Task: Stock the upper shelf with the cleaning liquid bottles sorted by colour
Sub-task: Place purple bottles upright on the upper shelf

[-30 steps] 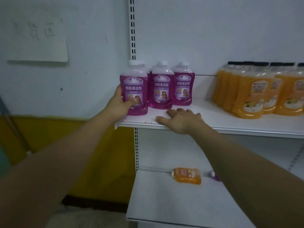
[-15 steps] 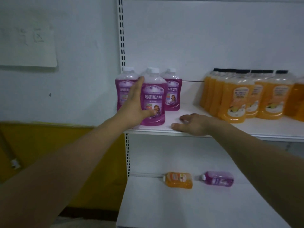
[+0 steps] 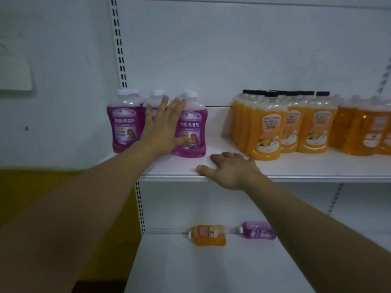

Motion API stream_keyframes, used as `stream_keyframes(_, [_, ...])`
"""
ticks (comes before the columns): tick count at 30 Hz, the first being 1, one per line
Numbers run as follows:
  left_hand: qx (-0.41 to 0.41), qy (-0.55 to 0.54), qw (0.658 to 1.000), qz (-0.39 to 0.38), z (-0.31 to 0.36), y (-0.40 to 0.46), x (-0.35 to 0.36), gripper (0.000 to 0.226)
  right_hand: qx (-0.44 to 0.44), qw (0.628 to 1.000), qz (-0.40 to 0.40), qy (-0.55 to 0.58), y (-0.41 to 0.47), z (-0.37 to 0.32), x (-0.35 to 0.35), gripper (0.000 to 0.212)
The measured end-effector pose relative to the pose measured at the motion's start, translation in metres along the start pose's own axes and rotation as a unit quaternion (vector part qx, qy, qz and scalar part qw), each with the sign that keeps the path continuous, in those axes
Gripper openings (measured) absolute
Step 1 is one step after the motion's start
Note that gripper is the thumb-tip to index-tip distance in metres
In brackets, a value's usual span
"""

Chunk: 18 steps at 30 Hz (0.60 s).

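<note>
A: So, what lies nearest, low in the frame?

B: The lower shelf [image 3: 190, 269], white, with an orange bottle lying on its side [image 3: 208, 235] and a purple bottle lying on its side [image 3: 258, 229] just right of it, near the back edge; a forearm crosses over part of the purple one.

A: And the hands?

B: The right hand [image 3: 229, 169] rests palm down on the front edge of the upper shelf [image 3: 306, 168], at frame centre, fingers fairly straight, holding nothing. The left hand [image 3: 164, 127] is farther in, spread wide with straight fingers against the purple bottles [image 3: 123, 125], thumb touching the label of the rightmost purple bottle [image 3: 193, 127].

A: Where do those stand?

B: Upright in the left part of the upper shelf, close together, white caps up. Well apart, right of centre, the orange bottles [image 3: 296, 123] stand upright in rows, several with black caps. Behind it all is the white back panel [image 3: 232, 49].
</note>
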<state>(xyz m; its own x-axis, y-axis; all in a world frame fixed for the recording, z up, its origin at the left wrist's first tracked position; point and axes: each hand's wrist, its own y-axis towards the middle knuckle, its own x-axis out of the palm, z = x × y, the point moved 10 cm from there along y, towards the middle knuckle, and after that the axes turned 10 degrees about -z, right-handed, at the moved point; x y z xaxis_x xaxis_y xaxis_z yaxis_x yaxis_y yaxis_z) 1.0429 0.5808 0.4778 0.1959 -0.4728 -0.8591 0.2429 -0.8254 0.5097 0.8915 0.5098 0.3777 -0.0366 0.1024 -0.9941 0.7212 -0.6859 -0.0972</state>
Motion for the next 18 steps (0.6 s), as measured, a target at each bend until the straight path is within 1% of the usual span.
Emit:
stream_keyframes(6, [-0.034,0.044,0.998,-0.003,-0.003,0.014,0.013,0.108,-0.006,1.0,0.005,0.003,0.001,-0.001,-0.001,0.093])
stream_keyframes(14, [-0.022,0.119,0.992,-0.021,-0.014,0.01,0.02,0.102,-0.01,1.0,0.008,0.009,0.0,-0.001,-0.002,0.092])
stream_keyframes(18, [-0.023,0.097,0.994,-0.043,-0.009,0.001,0.015,0.098,-0.006,1.0,0.014,0.01,-0.001,-0.002,-0.003,0.096])
